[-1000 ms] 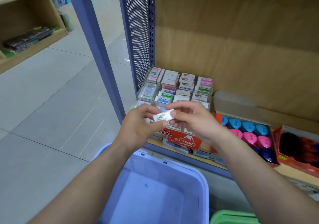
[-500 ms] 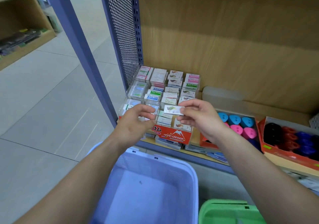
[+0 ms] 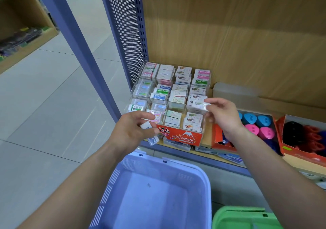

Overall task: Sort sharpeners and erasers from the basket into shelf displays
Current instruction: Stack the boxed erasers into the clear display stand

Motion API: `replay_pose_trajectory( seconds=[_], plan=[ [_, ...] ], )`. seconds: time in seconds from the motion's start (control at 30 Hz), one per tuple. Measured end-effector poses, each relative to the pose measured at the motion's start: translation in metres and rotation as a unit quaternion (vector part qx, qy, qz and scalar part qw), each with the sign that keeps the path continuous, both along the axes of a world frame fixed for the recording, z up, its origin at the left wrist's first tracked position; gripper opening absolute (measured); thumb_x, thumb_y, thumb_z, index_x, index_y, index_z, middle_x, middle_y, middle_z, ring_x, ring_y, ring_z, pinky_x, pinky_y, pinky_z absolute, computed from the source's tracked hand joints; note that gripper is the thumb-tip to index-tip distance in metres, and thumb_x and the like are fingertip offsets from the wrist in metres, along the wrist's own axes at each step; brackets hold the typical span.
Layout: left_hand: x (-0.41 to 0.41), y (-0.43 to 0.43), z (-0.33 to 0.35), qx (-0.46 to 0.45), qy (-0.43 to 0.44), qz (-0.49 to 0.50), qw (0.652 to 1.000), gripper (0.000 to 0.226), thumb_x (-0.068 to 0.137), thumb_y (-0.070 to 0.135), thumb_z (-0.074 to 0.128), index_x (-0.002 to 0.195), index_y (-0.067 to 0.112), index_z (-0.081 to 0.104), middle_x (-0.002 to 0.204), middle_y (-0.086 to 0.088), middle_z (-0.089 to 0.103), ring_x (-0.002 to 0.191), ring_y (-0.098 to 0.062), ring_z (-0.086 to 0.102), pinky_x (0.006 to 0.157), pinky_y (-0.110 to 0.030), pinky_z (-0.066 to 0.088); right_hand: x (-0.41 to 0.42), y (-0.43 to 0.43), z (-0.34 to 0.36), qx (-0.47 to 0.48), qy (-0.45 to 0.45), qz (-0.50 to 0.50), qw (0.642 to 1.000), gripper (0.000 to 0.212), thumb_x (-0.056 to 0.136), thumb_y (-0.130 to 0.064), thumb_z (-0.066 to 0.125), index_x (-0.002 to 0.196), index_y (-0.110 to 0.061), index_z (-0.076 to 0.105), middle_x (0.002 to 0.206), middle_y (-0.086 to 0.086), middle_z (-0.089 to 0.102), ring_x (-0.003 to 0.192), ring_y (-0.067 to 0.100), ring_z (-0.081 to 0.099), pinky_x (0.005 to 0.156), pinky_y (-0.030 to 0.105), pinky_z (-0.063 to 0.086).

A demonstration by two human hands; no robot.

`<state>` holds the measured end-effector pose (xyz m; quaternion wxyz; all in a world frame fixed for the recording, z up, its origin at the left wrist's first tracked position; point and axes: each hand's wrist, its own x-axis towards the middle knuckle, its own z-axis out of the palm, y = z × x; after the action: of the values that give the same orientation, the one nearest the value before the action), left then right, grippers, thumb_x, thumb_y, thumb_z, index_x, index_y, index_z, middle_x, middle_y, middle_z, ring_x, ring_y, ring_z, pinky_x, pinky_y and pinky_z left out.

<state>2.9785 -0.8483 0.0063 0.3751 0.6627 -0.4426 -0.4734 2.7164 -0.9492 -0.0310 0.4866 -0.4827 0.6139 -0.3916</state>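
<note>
My right hand [image 3: 222, 116] pinches a small white wrapped eraser [image 3: 199, 105] over the right column of the clear tiered eraser display [image 3: 180, 137], which has a red "Hard Eraser" front and stands on the shelf. My left hand [image 3: 132, 130] holds several small white erasers [image 3: 151, 137] in its curled fingers, just in front of the display's lower left corner. The blue basket [image 3: 201, 172] sits below both forearms and looks bare inside.
A red box [image 3: 217, 137] of blue and pink sharpeners [image 3: 255, 123] stands right of the display, and a second red box [image 3: 282, 140] with dark and red sharpeners lies further right. A green basket [image 3: 238, 218] is at the bottom right. A perforated blue panel [image 3: 123, 26] bounds the shelf's left side.
My right hand has carried one eraser up and to the right, away from my left hand, to the display's right column. My left hand stayed low, keeping the other erasers.
</note>
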Motion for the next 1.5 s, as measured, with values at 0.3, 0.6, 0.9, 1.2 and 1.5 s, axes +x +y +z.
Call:
replay_pose_trajectory(
  seconds=[0.3, 0.6, 0.9, 1.2, 1.5],
  plan=[
    [-0.011, -0.004, 0.001, -0.007, 0.010, 0.006, 1.000, 0.024, 0.077, 0.000, 0.082, 0.098, 0.007, 0.073, 0.081, -0.004, 0.077, 0.062, -0.002, 0.067, 0.052, -0.012, 0.047, -0.003, -0.010, -0.020, -0.097, 0.226, 0.101, 0.964, 0.006, 0.090, -0.021, 0.074, 0.091, -0.024, 0.069, 0.088, -0.009, 0.070, 0.086, 0.007, 0.066, 0.075, 0.028, 0.055],
    [-0.014, -0.003, 0.002, -0.020, -0.021, 0.020, 0.999, 0.015, 0.080, 0.006, 0.082, 0.092, 0.011, 0.075, 0.086, -0.008, 0.068, 0.064, -0.009, 0.066, 0.053, -0.013, 0.048, 0.003, -0.010, -0.027, -0.151, 0.380, 0.153, 0.900, 0.011, 0.097, -0.031, 0.062, 0.101, -0.030, 0.072, 0.096, -0.010, 0.073, 0.092, 0.016, 0.066, 0.076, 0.038, 0.058],
    [-0.014, -0.001, 0.003, -0.007, -0.036, 0.013, 0.999, 0.022, 0.085, 0.001, 0.075, 0.101, 0.017, 0.076, 0.094, -0.001, 0.070, 0.076, -0.001, 0.065, 0.057, -0.010, 0.047, 0.005, 0.004, -0.028, -0.212, 0.340, 0.073, 0.913, 0.015, 0.095, -0.022, 0.064, 0.108, -0.021, 0.073, 0.106, -0.002, 0.070, 0.087, 0.014, 0.064, 0.070, 0.030, 0.053],
    [-0.015, 0.001, 0.006, -0.006, -0.034, 0.010, 0.999, 0.019, 0.086, 0.010, 0.078, 0.100, 0.022, 0.075, 0.104, -0.006, 0.070, 0.094, -0.020, 0.070, 0.058, -0.013, 0.050, 0.003, 0.017, -0.024, -0.139, 0.431, 0.227, 0.862, 0.040, 0.103, -0.030, 0.051, 0.142, -0.024, 0.055, 0.150, -0.004, 0.052, 0.128, 0.020, 0.055, 0.094, 0.041, 0.055],
    [-0.018, 0.004, 0.010, -0.018, 0.008, 0.006, 1.000, 0.019, 0.086, 0.003, 0.076, 0.102, 0.014, 0.073, 0.105, -0.016, 0.069, 0.082, -0.020, 0.070, 0.071, -0.026, 0.061, 0.035, 0.055, 0.021, -0.156, 0.195, 0.231, 0.940, 0.025, 0.099, -0.033, 0.060, 0.123, -0.032, 0.068, 0.115, -0.019, 0.065, 0.085, 0.007, 0.063, 0.077, 0.026, 0.054]
  ],
)
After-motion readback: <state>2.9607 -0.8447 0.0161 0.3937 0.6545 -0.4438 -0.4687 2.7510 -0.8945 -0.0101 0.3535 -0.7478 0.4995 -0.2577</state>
